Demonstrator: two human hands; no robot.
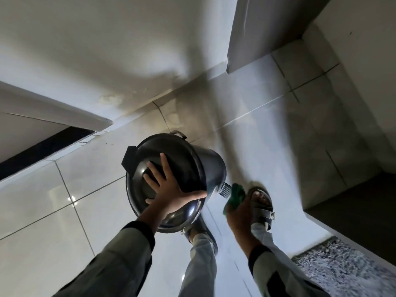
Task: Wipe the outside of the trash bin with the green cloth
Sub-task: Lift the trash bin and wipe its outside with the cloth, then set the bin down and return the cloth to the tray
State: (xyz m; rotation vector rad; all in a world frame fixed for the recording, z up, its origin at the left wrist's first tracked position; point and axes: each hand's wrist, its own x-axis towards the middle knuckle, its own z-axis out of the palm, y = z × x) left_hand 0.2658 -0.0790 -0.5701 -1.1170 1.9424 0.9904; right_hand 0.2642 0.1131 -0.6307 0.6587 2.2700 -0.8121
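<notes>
Pale floor tiles [53, 206] lie beneath both hands. Left hand [171, 189] presses spread-fingered on the trash bin [205, 166] lid, steadying it. Right hand [237, 213] clutches the green cloth [236, 195] beside the bin's base; wiping looks barely begun.

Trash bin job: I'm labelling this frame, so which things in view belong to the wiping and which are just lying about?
In the job:
trash bin
green cloth
left hand on the lid
right hand holding the cloth

Just there:
grey rug
sandal
tiled floor
</notes>
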